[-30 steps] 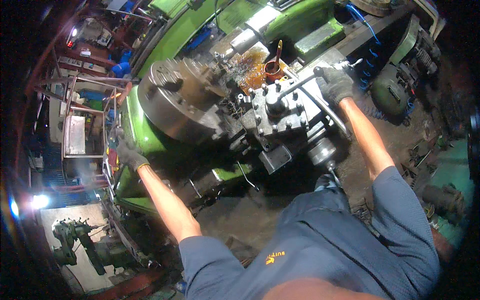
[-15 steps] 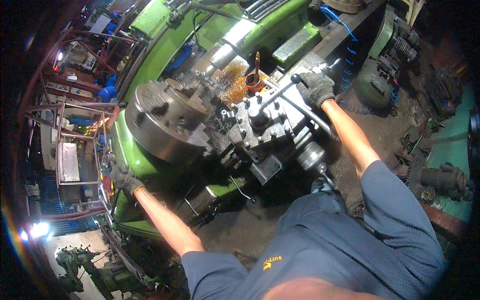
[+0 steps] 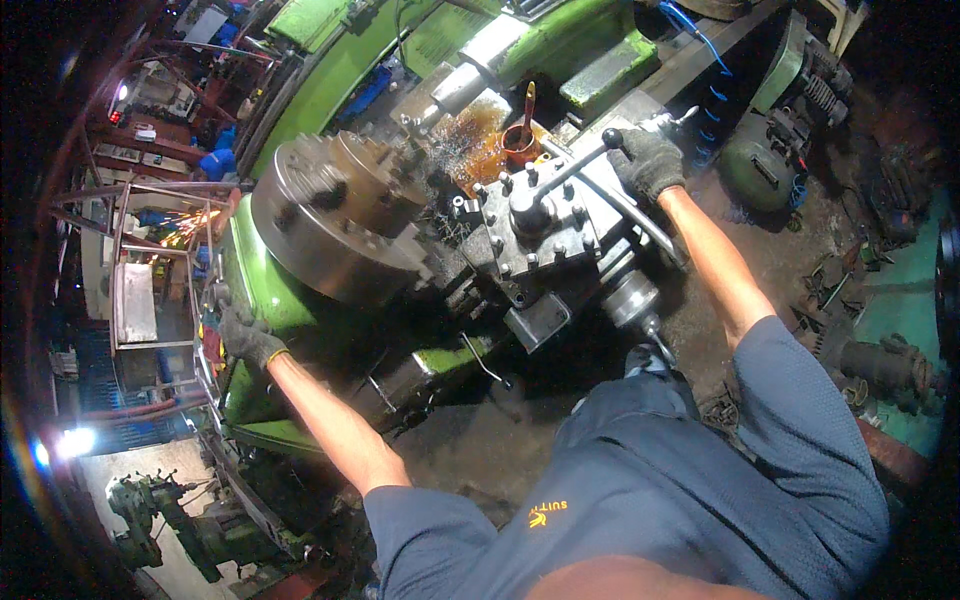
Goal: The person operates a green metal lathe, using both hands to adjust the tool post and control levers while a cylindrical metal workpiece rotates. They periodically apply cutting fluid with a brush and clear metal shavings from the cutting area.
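We see a large green lathe that carries everything here, and it stands on a dark, dirty floor. On its left end sits a big round grey chuck. Just beside the chuck, toward the right, a dark square tool post with many bolts rests on the carriage. Behind the tool post the lathe surface is wet with brown oil, and a small rusty cup with a brush in it stands there. Scrap metal parts lie on the floor at the right.
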`<state>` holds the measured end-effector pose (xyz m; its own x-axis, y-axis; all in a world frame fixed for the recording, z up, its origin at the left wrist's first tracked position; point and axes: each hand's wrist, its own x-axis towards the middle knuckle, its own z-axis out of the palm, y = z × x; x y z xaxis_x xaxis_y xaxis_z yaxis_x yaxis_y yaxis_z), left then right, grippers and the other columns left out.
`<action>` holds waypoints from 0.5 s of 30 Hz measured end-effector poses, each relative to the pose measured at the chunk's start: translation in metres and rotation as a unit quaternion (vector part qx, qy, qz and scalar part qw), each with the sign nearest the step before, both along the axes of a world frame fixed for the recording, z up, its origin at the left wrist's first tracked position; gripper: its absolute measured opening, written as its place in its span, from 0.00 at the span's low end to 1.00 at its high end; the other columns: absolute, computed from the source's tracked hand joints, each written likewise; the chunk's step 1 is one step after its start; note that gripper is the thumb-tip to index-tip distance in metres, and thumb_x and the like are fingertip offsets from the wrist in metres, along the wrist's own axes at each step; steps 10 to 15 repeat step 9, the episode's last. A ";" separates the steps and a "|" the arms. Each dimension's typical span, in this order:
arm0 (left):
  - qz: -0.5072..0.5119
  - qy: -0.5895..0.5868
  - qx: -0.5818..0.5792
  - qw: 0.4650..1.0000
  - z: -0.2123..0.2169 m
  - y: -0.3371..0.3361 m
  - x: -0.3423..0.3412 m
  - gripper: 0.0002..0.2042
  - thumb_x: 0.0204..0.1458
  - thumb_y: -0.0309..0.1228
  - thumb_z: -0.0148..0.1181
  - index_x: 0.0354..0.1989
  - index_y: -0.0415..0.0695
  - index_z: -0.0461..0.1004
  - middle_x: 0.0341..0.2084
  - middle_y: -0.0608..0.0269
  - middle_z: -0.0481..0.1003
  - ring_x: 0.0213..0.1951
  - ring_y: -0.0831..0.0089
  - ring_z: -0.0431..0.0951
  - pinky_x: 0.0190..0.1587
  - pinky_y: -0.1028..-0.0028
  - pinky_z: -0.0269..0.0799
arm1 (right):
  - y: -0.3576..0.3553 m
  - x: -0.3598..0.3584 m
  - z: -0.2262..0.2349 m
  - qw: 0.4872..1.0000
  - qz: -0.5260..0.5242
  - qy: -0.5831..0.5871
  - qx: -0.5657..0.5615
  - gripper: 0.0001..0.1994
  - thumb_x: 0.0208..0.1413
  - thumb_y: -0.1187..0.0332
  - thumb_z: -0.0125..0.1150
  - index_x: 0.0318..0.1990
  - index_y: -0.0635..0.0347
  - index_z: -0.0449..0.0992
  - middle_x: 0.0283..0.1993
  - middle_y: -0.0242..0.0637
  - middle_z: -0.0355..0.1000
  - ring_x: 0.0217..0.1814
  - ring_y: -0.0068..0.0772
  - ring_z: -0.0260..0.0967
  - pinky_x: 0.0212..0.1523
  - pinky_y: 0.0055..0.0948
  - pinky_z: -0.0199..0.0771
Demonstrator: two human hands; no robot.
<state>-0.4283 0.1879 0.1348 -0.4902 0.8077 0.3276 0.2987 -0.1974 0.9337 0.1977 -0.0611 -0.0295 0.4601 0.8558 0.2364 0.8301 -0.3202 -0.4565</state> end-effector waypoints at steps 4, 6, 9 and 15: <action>-0.002 0.047 0.020 0.999 -0.003 0.000 -0.001 0.15 0.61 0.44 0.56 0.30 0.46 0.72 0.20 0.70 0.64 0.17 0.76 0.64 0.16 0.76 0.63 | 0.001 0.002 -0.004 1.000 0.002 -0.004 0.014 0.14 0.60 0.54 0.55 0.40 0.52 0.78 0.41 0.47 0.77 0.47 0.52 0.74 0.49 0.48 0.72; 0.002 0.053 0.026 0.998 -0.005 0.003 -0.005 0.15 0.60 0.44 0.57 0.30 0.46 0.72 0.19 0.70 0.64 0.17 0.76 0.63 0.15 0.76 0.62 | 0.001 0.002 -0.004 1.000 0.006 -0.009 0.008 0.14 0.60 0.54 0.55 0.40 0.53 0.79 0.42 0.47 0.77 0.47 0.53 0.74 0.50 0.48 0.71; 0.013 0.037 0.029 0.999 -0.009 0.010 -0.015 0.15 0.60 0.44 0.57 0.31 0.44 0.73 0.20 0.69 0.65 0.17 0.76 0.63 0.15 0.76 0.62 | 0.000 -0.001 0.004 1.000 0.002 0.001 -0.010 0.15 0.59 0.54 0.55 0.40 0.54 0.78 0.42 0.48 0.77 0.47 0.53 0.74 0.50 0.47 0.71; 0.013 0.037 0.029 0.999 -0.009 0.010 -0.015 0.15 0.60 0.44 0.57 0.31 0.44 0.73 0.20 0.69 0.65 0.17 0.76 0.63 0.15 0.76 0.62 | 0.000 -0.001 0.004 1.000 0.002 0.001 -0.010 0.15 0.59 0.54 0.55 0.40 0.54 0.78 0.42 0.48 0.77 0.47 0.53 0.74 0.50 0.47 0.71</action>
